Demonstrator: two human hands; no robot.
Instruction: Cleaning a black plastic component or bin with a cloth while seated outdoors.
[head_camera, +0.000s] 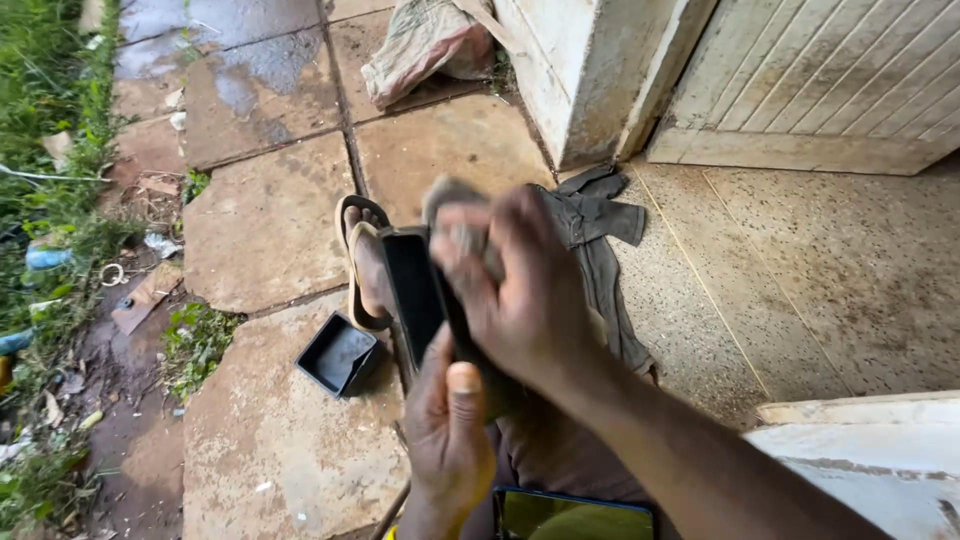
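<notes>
The black shoe (415, 295), clamped in the left hand (447, 440), was mid-rubbing by the right hand (520, 290) gripping a grey cloth (452, 195); a black tray (338, 355) lay at nine o'clock.

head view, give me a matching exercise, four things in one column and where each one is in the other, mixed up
Things:
1. black shoe
2. small black tray
3. dark grey cloth
4. phone

Places:
A. lying on the speckled floor near the door frame
B. on the paving slab, open side up, beside a sandalled foot
C. at the bottom edge of the picture, on the person's lap
D. held in the left hand while the right hand presses a blurred grey rag against it

Pairs: 1-D, 2-B, 3-A, 4-C
</notes>
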